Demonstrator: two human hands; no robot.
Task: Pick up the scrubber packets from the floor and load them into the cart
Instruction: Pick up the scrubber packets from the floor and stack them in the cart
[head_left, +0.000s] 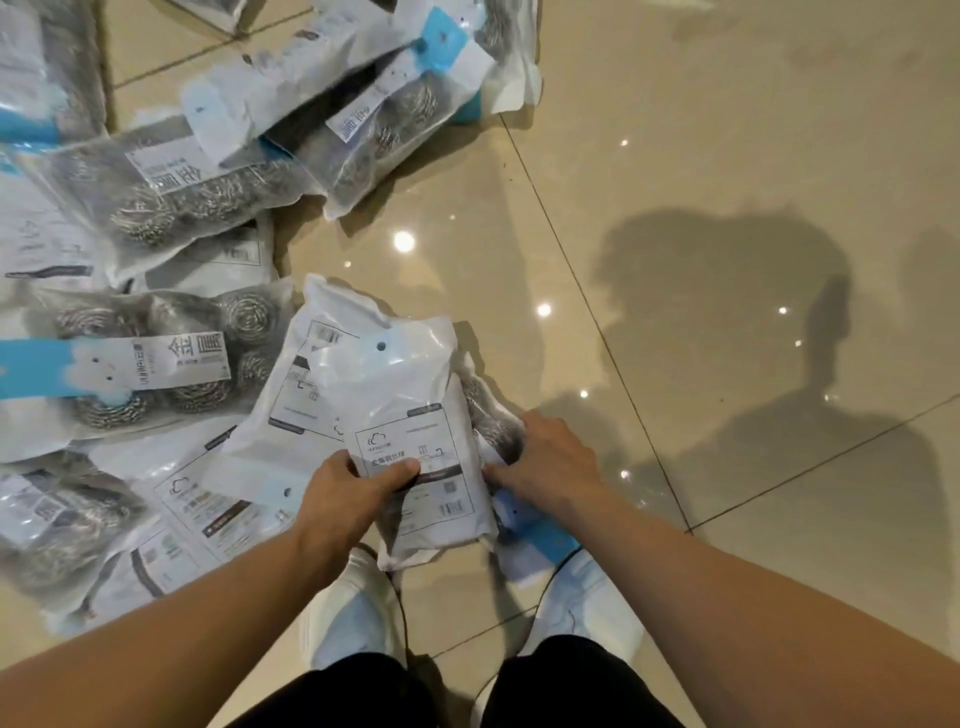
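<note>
Several clear-and-white scrubber packets with blue tags lie scattered on the beige tiled floor, most of them at the left. My left hand (347, 489) grips a white packet (410, 415) held back side up in the middle of the view, thumb on its printed label. My right hand (550, 462) holds the right side of a second packet (493, 415) tucked under the first, fingers curled into its edge. A packet with steel scrubbers showing (156, 358) lies left of my hands. No cart is in view.
More packets (374, 104) are piled at the top left. My two white shoes (358, 608) stand just below the held packets. Glossy floor tiles (727, 156) stretch to the right, with my shadow across them.
</note>
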